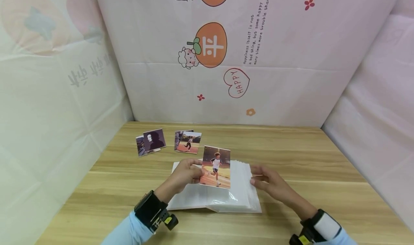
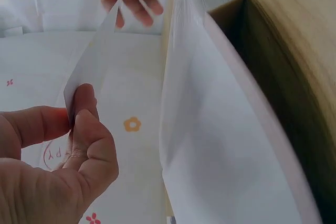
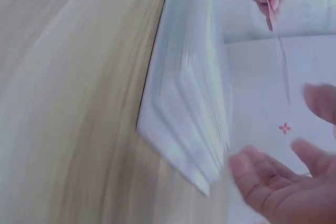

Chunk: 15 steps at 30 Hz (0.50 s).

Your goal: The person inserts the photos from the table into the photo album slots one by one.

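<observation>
My left hand (image 1: 186,173) pinches a photo (image 1: 216,167) of a runner by its left edge, between thumb and fingers. The photo is held above an open photo album (image 1: 237,198) with clear sleeve pages. In the left wrist view the photo (image 2: 94,59) appears nearly edge-on, raised off the album's white page (image 2: 210,119). Beside the album's right edge is my right hand (image 1: 270,184), its fingers spread and loosely bent with nothing between them. In the right wrist view that hand (image 3: 283,182) is apart from the photo, near the fanned page edges (image 3: 194,114).
Behind the album on the wooden table (image 1: 291,148) lie two small overlapping groups of photos: dark ones (image 1: 154,140) at the left and a running picture (image 1: 188,143) nearer the middle. A white printed cloth (image 1: 275,94) stands along the back and sides.
</observation>
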{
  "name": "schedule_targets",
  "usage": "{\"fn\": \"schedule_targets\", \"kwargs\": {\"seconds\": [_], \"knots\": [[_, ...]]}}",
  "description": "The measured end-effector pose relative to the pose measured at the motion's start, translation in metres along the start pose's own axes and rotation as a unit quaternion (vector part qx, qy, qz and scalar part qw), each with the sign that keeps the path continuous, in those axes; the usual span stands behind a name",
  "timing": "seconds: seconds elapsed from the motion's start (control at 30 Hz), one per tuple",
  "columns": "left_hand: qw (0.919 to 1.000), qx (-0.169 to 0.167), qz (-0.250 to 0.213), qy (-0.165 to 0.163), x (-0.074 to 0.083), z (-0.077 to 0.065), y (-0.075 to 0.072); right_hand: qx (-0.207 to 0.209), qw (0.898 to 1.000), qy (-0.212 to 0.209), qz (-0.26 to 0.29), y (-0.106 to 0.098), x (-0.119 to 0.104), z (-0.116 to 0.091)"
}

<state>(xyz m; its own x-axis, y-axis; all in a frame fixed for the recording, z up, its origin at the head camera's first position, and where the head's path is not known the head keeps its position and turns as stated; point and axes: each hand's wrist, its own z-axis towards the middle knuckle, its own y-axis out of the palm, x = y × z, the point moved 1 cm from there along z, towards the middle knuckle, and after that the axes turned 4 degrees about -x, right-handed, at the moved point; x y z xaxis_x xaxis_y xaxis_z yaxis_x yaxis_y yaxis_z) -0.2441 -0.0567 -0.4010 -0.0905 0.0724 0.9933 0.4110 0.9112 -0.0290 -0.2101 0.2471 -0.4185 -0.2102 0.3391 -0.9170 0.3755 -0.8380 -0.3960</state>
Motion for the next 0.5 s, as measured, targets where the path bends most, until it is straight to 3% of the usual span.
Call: {"fn": "schedule_targets", "kwargs": {"seconds": [0.1, 0.23, 0.33, 0.5], "knots": [[0.9999, -0.012, -0.003, 0.004, 0.001, -0.003, 0.006, 0.025, 0.992, 0.034, 0.119, 0.007, -0.003, 0.010], [0.9993, -0.035, -0.007, 0.006, 0.000, -0.006, 0.016, 0.037, 0.968, 0.044, 0.246, 0.017, -0.006, 0.018], [0.9983, -0.057, -0.007, 0.005, -0.002, -0.006, 0.024, 0.036, 0.961, 0.042, 0.270, 0.023, -0.008, 0.020], [0.9972, -0.073, -0.013, 0.002, -0.006, -0.005, 0.032, 0.040, 0.963, 0.050, 0.260, 0.031, -0.010, 0.020]]}}
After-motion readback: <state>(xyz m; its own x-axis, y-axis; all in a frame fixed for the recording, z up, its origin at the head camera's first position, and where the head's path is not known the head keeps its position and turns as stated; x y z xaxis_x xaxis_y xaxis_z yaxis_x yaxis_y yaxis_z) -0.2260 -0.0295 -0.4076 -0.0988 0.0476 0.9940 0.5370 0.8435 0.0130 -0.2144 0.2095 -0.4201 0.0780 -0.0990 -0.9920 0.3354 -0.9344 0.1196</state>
